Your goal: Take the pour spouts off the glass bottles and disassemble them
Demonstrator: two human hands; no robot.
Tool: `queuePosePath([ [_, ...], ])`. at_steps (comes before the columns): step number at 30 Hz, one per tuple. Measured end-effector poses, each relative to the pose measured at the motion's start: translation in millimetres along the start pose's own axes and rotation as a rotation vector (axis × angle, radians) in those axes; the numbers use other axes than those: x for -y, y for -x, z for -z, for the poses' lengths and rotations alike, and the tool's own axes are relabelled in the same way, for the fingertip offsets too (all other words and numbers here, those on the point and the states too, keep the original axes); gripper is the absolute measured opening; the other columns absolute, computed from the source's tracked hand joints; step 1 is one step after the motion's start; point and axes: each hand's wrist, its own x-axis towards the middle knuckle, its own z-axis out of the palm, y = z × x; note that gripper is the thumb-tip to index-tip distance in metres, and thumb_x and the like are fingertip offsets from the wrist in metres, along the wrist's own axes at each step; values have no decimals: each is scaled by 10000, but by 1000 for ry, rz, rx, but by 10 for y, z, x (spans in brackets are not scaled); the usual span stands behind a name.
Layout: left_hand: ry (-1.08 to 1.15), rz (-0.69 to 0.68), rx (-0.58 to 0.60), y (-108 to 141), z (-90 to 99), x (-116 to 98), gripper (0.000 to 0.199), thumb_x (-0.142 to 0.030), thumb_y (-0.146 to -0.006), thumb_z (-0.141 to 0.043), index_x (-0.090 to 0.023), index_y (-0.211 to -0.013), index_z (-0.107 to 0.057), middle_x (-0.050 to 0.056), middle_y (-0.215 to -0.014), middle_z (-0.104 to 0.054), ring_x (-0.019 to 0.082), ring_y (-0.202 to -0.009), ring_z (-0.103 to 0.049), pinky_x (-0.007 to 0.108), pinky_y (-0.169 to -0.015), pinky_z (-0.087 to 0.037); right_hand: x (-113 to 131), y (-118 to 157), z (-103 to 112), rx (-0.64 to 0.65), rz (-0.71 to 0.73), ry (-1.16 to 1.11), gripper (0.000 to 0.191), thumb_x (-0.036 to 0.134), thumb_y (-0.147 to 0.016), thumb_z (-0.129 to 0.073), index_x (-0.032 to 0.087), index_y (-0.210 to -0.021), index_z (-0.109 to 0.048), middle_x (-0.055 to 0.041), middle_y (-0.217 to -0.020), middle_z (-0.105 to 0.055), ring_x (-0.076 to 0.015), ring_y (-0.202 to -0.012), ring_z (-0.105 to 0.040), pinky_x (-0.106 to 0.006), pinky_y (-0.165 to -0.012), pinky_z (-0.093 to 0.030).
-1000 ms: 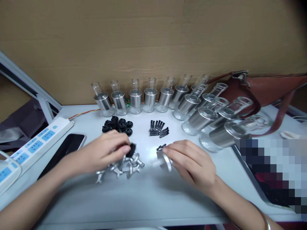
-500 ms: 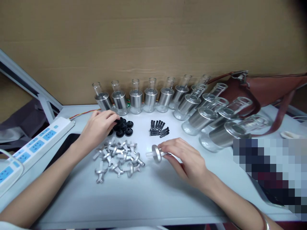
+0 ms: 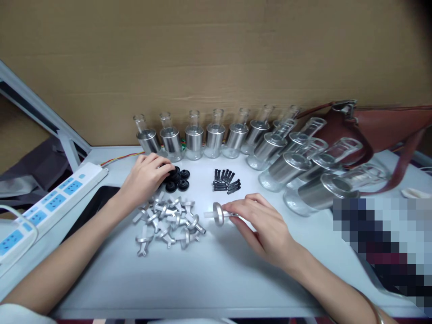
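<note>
My right hand (image 3: 261, 225) pinches a silver pourer-like piece (image 3: 218, 214) by its narrow end, with its round collar and clear tube pointing left above the table. On the left, my left hand (image 3: 146, 173) reaches into a cluster of black round caps (image 3: 182, 185), its fingers closed on one at the back edge; the fingertips are partly hidden. Several more silver pieces (image 3: 165, 235) with collars and forked ends lie in a loose heap just in front of that hand. Between the hands, farther back, small black tubular parts (image 3: 224, 185) lie in two groups.
Several glass bottles with metal sleeves (image 3: 215, 135) line the back and right. Behind them stand a cardboard panel (image 3: 202, 58) and a brown leather bag (image 3: 388, 126). A white power strip (image 3: 54, 202) and a dark flat object (image 3: 101, 198) lie at the left.
The view has shifted slightly, so table items sit a little farther right. My left hand has moved slightly over the black caps. My right hand still holds the silver piece.
</note>
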Motion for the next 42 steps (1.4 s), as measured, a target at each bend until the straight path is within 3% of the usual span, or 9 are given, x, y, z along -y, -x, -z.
queuePosePath([
  [7,75,-46,14,10,-25,6,223,-185,-970,-433,-163,-1010,-651,101,-1009,-699,253,-885,-555,366,-710,-397,-7,-4,-13,-9,47,-7,166,37,-926,-440,172,-957,-530,-20,-730,-660,-119,-607,-559,-273,-633,-407],
  [12,85,-44,34,15,-11,-16,275,-171,-978,-387,-170,-990,-662,117,-1020,-688,251,-910,-555,370,-723,-405,38,2,-41,152,33,33,207,64,-949,-408,167,-840,-551,-4,-632,-613,-118,-548,-530,-255,-566,-385],
  [17,104,3,60,13,-30,-10,272,-193,-972,-396,-175,-973,-667,117,-1001,-676,258,-902,-544,379,-741,-428,118,28,-96,385,-158,8,158,183,-941,-505,116,-1070,-567,-101,-872,-696,-192,-758,-654,-314,-654,-523],
  [22,127,-2,95,13,-25,18,311,-177,-979,-365,-166,-1050,-668,130,-1059,-670,255,-925,-556,378,-766,-426,143,50,-147,564,-106,-5,338,143,-866,-616,110,-1199,-568,-131,-1056,-677,-257,-967,-640,-416,-787,-562],
  [28,122,-43,95,23,27,89,322,-185,-990,-364,-177,-1096,-668,114,-1105,-684,236,-927,-590,371,-787,-398,133,74,-147,587,-97,0,318,151,-894,-585,148,-1212,-587,-133,-1165,-645,-242,-1020,-629,-399,-830,-552],
  [32,137,-44,67,20,47,107,323,-175,-987,-370,-179,-1076,-681,109,-1090,-692,227,-925,-596,377,-813,-393,122,74,-139,603,-114,-1,336,149,-895,-581,142,-1231,-574,-132,-1140,-653,-240,-1004,-626,-400,-835,-546],
  [42,139,-47,97,48,-63,63,374,-126,-971,-338,-209,-1098,-680,101,-1076,-696,217,-932,-619,401,-834,-396,132,59,-124,602,-111,-1,338,147,-892,-587,124,-1229,-572,-144,-1171,-648,-264,-1009,-634,-437,-812,-568],
])
